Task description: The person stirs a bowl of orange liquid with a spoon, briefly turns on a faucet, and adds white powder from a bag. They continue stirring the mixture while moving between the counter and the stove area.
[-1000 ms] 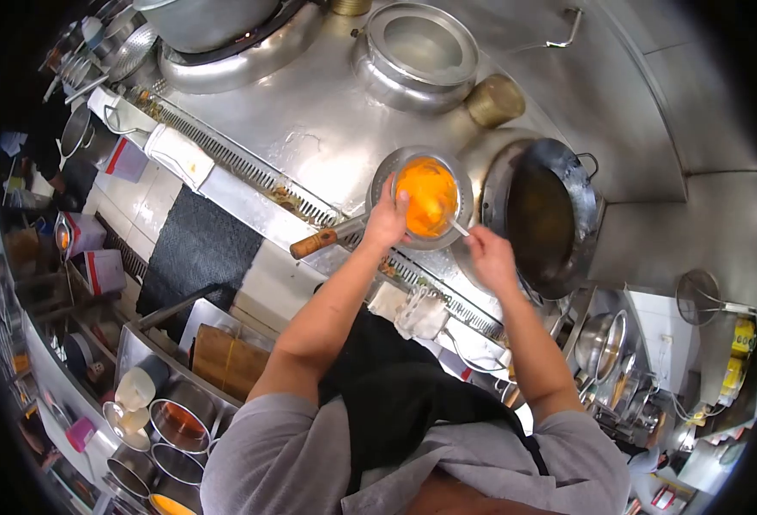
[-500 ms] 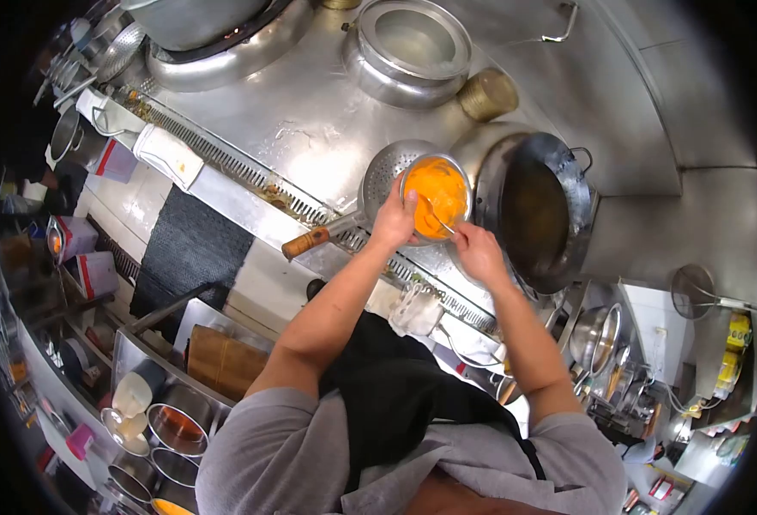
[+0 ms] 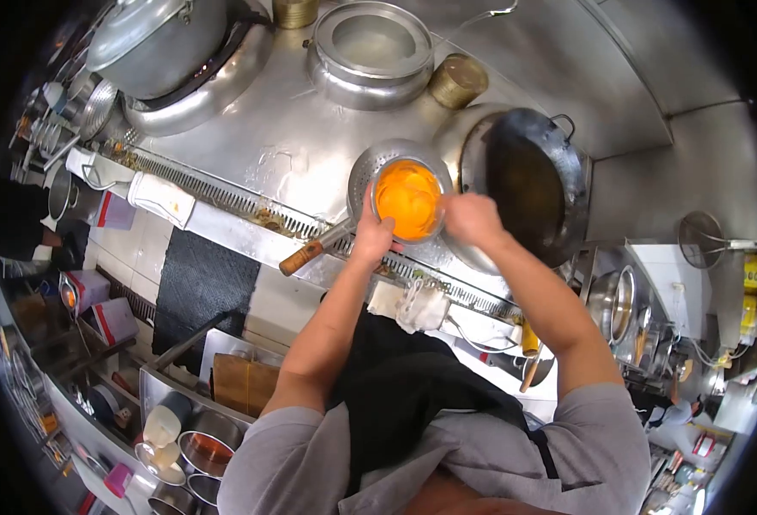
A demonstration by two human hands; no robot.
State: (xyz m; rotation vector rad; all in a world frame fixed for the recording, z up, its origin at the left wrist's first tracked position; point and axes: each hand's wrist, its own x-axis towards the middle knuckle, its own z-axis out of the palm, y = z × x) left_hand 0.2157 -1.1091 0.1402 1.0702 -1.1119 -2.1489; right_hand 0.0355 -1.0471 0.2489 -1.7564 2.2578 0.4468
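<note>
My left hand [image 3: 371,233] grips the side of a round metal bowl [image 3: 422,238] holding a bright orange liquid [image 3: 407,199], which looks like beaten egg. At the bowl's right edge, my right hand [image 3: 474,221] is closed and smeared by motion. A thin metal utensil showed in it half a second ago; now the hand hides most of it. Below the bowl lies a perforated strainer ladle [image 3: 363,172], its wooden handle [image 3: 301,257] pointing to the lower left. Just right of my right hand sits a dark wok [image 3: 577,189] with dark liquid inside.
A water-filled pot [image 3: 370,77] and a brass-coloured can [image 3: 458,81] stand behind. A lidded pot [image 3: 159,51] is at the back left. A slotted drain [image 3: 224,184] and a folded white cloth [image 3: 161,198] run along the front edge. A dark-clothed person [image 3: 18,219] stands far left.
My right hand has shifted up and blurred at the bowl's edge, hiding the utensil. The orange surface looks swirled differently. The whole view has shifted, bringing the lidded pot further in.
</note>
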